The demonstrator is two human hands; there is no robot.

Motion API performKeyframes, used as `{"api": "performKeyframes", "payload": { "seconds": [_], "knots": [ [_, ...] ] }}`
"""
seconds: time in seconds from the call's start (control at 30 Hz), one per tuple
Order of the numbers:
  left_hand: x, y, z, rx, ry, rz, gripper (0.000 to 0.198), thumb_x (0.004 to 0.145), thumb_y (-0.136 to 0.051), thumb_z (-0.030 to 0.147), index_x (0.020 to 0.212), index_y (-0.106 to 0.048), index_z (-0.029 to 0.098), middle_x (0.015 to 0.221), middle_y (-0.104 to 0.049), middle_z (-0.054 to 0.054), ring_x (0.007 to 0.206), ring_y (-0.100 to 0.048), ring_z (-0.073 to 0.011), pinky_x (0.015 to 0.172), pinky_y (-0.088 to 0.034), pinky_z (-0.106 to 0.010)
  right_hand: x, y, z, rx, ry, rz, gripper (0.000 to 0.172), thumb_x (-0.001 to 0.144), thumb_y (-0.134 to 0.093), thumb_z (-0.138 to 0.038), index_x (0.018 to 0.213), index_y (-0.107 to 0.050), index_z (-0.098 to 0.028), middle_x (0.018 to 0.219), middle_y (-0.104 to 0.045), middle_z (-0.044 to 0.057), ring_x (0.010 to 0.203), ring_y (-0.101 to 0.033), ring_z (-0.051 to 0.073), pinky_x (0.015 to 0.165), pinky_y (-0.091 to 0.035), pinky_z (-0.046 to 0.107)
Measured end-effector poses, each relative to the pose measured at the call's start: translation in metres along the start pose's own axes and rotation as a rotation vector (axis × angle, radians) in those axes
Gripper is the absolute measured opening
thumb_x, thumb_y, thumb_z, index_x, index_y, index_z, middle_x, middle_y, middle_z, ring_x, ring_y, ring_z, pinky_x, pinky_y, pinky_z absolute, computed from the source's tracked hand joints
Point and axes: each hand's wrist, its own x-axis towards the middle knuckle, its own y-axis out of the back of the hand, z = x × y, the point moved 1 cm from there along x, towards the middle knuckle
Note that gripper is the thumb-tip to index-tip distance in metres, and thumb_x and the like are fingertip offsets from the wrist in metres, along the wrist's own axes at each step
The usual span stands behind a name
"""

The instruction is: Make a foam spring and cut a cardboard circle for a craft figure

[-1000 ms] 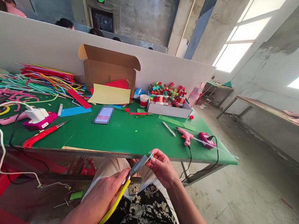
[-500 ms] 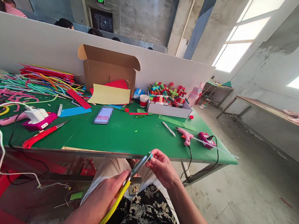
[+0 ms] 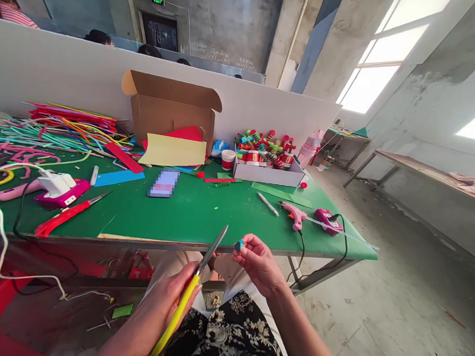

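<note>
The scissors [image 3: 192, 287] are above the person's lap, at the table's near edge. Their long axis runs diagonally, yellow handles low toward the left forearm, tip up and rightward toward the table [image 3: 179, 217]. The left hand [image 3: 178, 292] has its fingers curled round the handles; the blades lie together. The right hand [image 3: 259, 264] pinches one teal piece [image 3: 238, 245] between thumb and fingertips, just beside the blades but apart from them; which way that piece points is too small to tell.

One white box [image 3: 268, 175] holds a heap of colourful toys [image 3: 263, 147], too jumbled to count. One cup [image 3: 227, 166] stands just left of it; its contents cannot be made out. One carton [image 3: 173, 103] stands lid up behind a cream sheet [image 3: 173, 150]. Two purple sockets [image 3: 327, 222], two red caps [image 3: 200, 175] and one pen [image 3: 268, 204] lie around the table.
</note>
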Motion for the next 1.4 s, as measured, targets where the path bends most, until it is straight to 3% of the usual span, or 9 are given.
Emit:
{"api": "performKeyframes", "payload": {
  "seconds": [0.13, 0.3, 0.43, 0.67, 1.03, 1.23, 1.4],
  "knots": [
    [0.0, 0.005, -0.006, 0.07, 0.013, -0.025, 0.038, 0.089, -0.043, 0.039, 0.115, -0.06, 0.018, 0.07, -0.064, 0.0, 0.061, -0.058, -0.0128, 0.06, -0.046, -0.019, 0.0, 0.003, -0.001, -0.048, 0.012, -0.007, 0.024, 0.064, -0.086, -0.023, 0.08, -0.069, -0.017, 0.074, -0.069, -0.002, 0.062, -0.064, 0.007, 0.066, -0.053, 0.019],
    [-0.004, 0.02, 0.014, 0.043, 0.011, -0.137, 0.043, 0.087, -0.046, 0.037, 0.125, -0.059, 0.022, 0.089, -0.072, -0.004, 0.077, -0.065, -0.0171, 0.075, -0.05, -0.022, -0.001, 0.004, -0.003, -0.084, 0.018, -0.01, 0.024, 0.067, -0.084, -0.026, 0.085, -0.07, -0.017, 0.081, -0.071, 0.002, 0.074, -0.068, 0.012, 0.077, -0.056, 0.026],
    [-0.003, 0.025, 0.024, 0.029, 0.022, -0.244, 0.046, 0.085, -0.045, 0.028, 0.13, -0.055, 0.025, 0.102, -0.072, -0.004, 0.092, -0.067, -0.0193, 0.086, -0.049, -0.024, -0.002, 0.003, -0.005, -0.104, 0.055, 0.008, 0.026, 0.065, -0.085, -0.025, 0.086, -0.071, -0.017, 0.083, -0.071, 0.001, 0.072, -0.066, 0.01, 0.075, -0.054, 0.024],
    [-0.003, 0.023, 0.026, 0.038, 0.004, -0.28, 0.047, 0.085, -0.043, 0.024, 0.13, -0.052, 0.026, 0.099, -0.072, -0.004, 0.09, -0.067, -0.019, 0.08, -0.049, -0.024, -0.002, 0.006, -0.004, -0.163, 0.085, 0.014, 0.026, 0.066, -0.084, -0.029, 0.086, -0.072, -0.019, 0.081, -0.07, 0.001, 0.071, -0.064, 0.011, 0.075, -0.053, 0.025],
    [0.001, 0.024, 0.037, 0.059, 0.027, -0.294, 0.039, 0.088, -0.044, 0.028, 0.124, -0.058, 0.023, 0.071, -0.066, 0.0, 0.066, -0.061, -0.0157, 0.071, -0.046, -0.021, -0.002, 0.005, -0.004, -0.143, 0.092, 0.002, 0.038, 0.063, -0.086, -0.026, 0.096, -0.069, -0.02, 0.079, -0.066, -0.001, 0.068, -0.063, 0.01, 0.07, -0.052, 0.023],
    [0.0, 0.022, 0.037, -0.039, 0.022, -0.276, 0.04, 0.085, -0.047, 0.025, 0.124, -0.058, 0.022, 0.081, -0.067, -0.001, 0.07, -0.06, -0.0153, 0.071, -0.046, -0.021, -0.004, 0.003, -0.004, -0.158, 0.097, 0.004, 0.036, 0.063, -0.086, -0.026, 0.095, -0.07, -0.02, 0.08, -0.066, -0.001, 0.069, -0.062, 0.01, 0.071, -0.052, 0.024],
    [0.0, 0.022, 0.039, -0.021, 0.031, -0.298, 0.042, 0.083, -0.047, 0.023, 0.124, -0.056, 0.021, 0.076, -0.064, 0.002, 0.069, -0.057, -0.0148, 0.068, -0.044, -0.02, -0.006, 0.001, -0.005, -0.176, 0.098, 0.0, 0.036, 0.062, -0.086, -0.026, 0.094, -0.07, -0.02, 0.079, -0.065, -0.001, 0.071, -0.062, 0.011, 0.072, -0.052, 0.024]
  ]
}}
